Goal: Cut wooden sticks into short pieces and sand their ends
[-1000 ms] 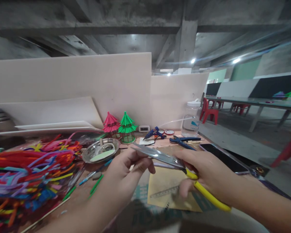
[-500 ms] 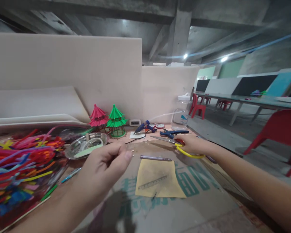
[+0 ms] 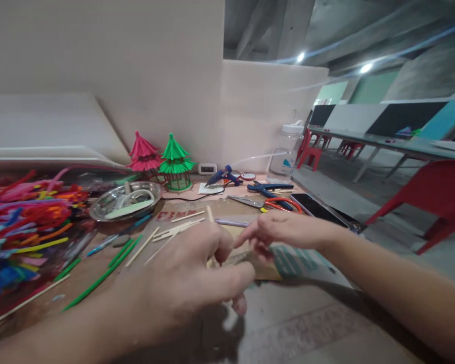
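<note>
My left hand is closed around a short wooden stick, whose pale end pokes up above the knuckles. My right hand faces it with the index finger stretched out and the other fingers loosely bent; I see nothing in it. Both hands hover over a yellow paper lying on cardboard, and partly cover it. A purple pen lies behind my fingers. Past the right hand rest scissors with red and yellow handles. Loose wooden sticks are spread left of the pen.
Coloured pipe cleaners are heaped at left, near a metal dish. Behind stand red and green model pavilions, a blue glue gun, blue-handled pliers and a clear bottle. A phone lies at right.
My right hand has let go of the scissors, which now lie on the table, and has moved left over the paper. My left hand has come right, towards it. The view has tilted down.
</note>
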{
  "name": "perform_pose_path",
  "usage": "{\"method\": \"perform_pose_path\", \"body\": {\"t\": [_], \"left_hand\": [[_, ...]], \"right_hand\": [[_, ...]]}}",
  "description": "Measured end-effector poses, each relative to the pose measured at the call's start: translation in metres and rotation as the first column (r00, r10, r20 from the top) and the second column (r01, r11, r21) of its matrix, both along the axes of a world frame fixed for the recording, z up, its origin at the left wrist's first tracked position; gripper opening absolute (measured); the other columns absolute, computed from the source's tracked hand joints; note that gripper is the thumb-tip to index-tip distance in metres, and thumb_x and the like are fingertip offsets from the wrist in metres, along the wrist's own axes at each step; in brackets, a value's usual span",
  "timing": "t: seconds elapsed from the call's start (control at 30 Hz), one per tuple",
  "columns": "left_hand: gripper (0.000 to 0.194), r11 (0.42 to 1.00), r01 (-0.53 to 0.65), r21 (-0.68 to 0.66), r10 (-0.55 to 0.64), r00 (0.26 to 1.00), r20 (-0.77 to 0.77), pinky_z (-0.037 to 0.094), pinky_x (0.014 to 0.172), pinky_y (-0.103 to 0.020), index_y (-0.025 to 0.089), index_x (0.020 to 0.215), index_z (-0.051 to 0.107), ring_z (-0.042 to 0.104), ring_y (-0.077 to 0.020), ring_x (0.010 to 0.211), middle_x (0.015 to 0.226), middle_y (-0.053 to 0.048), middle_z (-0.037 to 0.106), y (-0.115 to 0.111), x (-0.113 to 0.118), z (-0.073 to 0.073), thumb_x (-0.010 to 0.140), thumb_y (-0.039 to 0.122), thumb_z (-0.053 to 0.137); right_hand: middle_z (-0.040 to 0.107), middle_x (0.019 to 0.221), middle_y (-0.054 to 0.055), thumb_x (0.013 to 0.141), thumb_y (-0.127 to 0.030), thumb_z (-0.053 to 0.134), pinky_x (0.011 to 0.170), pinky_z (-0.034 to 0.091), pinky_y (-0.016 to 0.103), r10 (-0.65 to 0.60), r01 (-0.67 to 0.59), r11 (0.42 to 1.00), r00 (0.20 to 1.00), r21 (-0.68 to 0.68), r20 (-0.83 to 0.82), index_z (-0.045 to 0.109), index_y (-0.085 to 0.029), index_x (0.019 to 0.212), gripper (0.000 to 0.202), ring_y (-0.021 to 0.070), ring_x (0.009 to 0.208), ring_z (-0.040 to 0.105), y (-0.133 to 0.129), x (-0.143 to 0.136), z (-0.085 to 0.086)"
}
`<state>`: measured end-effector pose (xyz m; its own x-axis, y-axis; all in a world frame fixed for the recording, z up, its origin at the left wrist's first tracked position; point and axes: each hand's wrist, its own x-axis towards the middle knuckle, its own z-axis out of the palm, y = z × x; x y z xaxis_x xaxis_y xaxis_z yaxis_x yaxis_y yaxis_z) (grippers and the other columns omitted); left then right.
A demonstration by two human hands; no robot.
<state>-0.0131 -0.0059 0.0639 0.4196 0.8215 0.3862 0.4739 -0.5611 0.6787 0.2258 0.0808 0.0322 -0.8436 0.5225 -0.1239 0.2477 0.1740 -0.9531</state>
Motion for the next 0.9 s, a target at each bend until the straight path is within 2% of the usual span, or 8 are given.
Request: {"method": "perform_pose_path", "body": {"t": [0.1, 0.2, 0.27, 0.37, 0.47, 0.67, 0.8, 0.9], "left_hand": [[0.012, 0.974, 0.226, 0.032, -0.215, 0.955, -0.203, 0.049, 0.074, -0.026, 0.028, 0.084, 0.074, 0.065, -0.0184, 0.080, 0.085, 0.001, 0.073, 0.005, 0.001, -0.014, 0.092, 0.027, 0.066], [0.030, 0.857, 0.410, 0.312, -0.303, 0.891, -0.340, 0.047, 0.094, -0.032, 0.034, 0.119, 0.069, 0.066, -0.0221, 0.099, 0.109, -0.003, 0.073, 0.013, -0.004, -0.033, 0.095, 0.018, 0.059], [0.036, 0.820, 0.339, 0.462, -0.207, 0.927, -0.312, 0.045, 0.097, -0.033, 0.031, 0.127, 0.063, 0.064, -0.0218, 0.104, 0.115, -0.005, 0.070, 0.016, -0.005, -0.046, 0.095, 0.015, 0.058], [0.017, 0.879, 0.250, 0.407, -0.117, 0.939, -0.324, 0.047, 0.095, -0.036, 0.023, 0.111, 0.065, 0.061, -0.0232, 0.105, 0.112, -0.007, 0.067, 0.023, -0.001, -0.061, 0.094, 0.023, 0.062], [0.015, 0.925, 0.333, 0.181, -0.236, 0.879, -0.414, 0.047, 0.097, -0.041, 0.022, 0.106, 0.067, 0.060, -0.0268, 0.111, 0.118, -0.009, 0.065, 0.029, 0.007, -0.070, 0.094, 0.029, 0.062], [0.020, 0.935, 0.351, 0.056, -0.303, 0.870, -0.390, 0.047, 0.097, -0.039, 0.025, 0.112, 0.069, 0.060, -0.0257, 0.110, 0.118, -0.007, 0.067, 0.035, 0.012, -0.082, 0.095, 0.025, 0.058], [0.020, 0.934, 0.354, 0.053, -0.305, 0.863, -0.403, 0.046, 0.095, -0.038, 0.025, 0.107, 0.071, 0.060, -0.0248, 0.108, 0.117, -0.007, 0.067, 0.037, 0.012, -0.083, 0.098, 0.026, 0.053], [0.020, 0.929, 0.367, 0.057, -0.312, 0.855, -0.413, 0.046, 0.094, -0.038, 0.025, 0.106, 0.071, 0.060, -0.0246, 0.107, 0.115, -0.006, 0.067, 0.038, 0.013, -0.083, 0.099, 0.027, 0.053]], "right_hand": [[0.065, 0.083, 0.002, 0.083, -0.075, 0.061, 0.066, 0.050, 0.025, -0.081, 0.002, 0.968, 0.949, -0.252, -0.304, 0.068, -0.019, 0.112, 0.064, 0.0116, 0.068, 0.060, -0.028, -0.032, -0.012], [0.060, 0.072, -0.002, 0.086, -0.066, 0.065, 0.057, 0.047, 0.022, -0.314, 0.190, 0.923, 0.876, -0.335, -0.367, 0.065, -0.019, 0.095, 0.048, 0.0100, 0.060, 0.055, -0.032, -0.042, -0.017], [0.053, 0.060, -0.005, 0.092, -0.064, 0.058, 0.052, 0.042, 0.021, -0.457, 0.401, 0.889, 0.794, -0.220, -0.401, 0.058, -0.020, 0.084, 0.045, 0.0094, 0.052, 0.049, -0.026, -0.031, -0.015], [0.049, 0.057, -0.006, 0.097, -0.058, 0.052, 0.051, 0.038, 0.022, -0.549, 0.660, 0.727, 0.725, 0.190, -0.417, 0.055, -0.021, 0.078, 0.043, 0.0096, 0.052, 0.046, -0.020, -0.005, -0.016], [0.057, 0.065, -0.002, 0.101, -0.042, 0.050, 0.058, 0.042, 0.023, -0.432, 0.467, 0.713, 0.880, 0.524, -0.197, 0.058, -0.020, 0.076, 0.034, 0.0112, 0.060, 0.053, -0.029, 0.010, -0.028], [0.067, 0.077, 0.003, 0.101, -0.024, 0.043, 0.071, 0.048, 0.026, -0.134, 0.107, 0.706, 0.991, 0.700, -0.016, 0.059, -0.019, 0.085, 0.023, 0.0140, 0.072, 0.062, -0.040, 0.008, -0.050], [0.066, 0.076, 0.003, 0.100, -0.021, 0.040, 0.067, 0.045, 0.027, -0.207, 0.121, 0.566, 0.978, 0.815, -0.002, 0.058, -0.019, 0.087, 0.022, 0.0151, 0.069, 0.059, -0.035, 0.012, -0.052], [0.067, 0.077, 0.004, 0.101, -0.022, 0.038, 0.068, 0.045, 0.026, -0.225, 0.120, 0.569, 0.974, 0.814, 0.014, 0.058, -0.020, 0.086, 0.025, 0.0149, 0.070, 0.061, -0.036, 0.015, -0.052]]}}
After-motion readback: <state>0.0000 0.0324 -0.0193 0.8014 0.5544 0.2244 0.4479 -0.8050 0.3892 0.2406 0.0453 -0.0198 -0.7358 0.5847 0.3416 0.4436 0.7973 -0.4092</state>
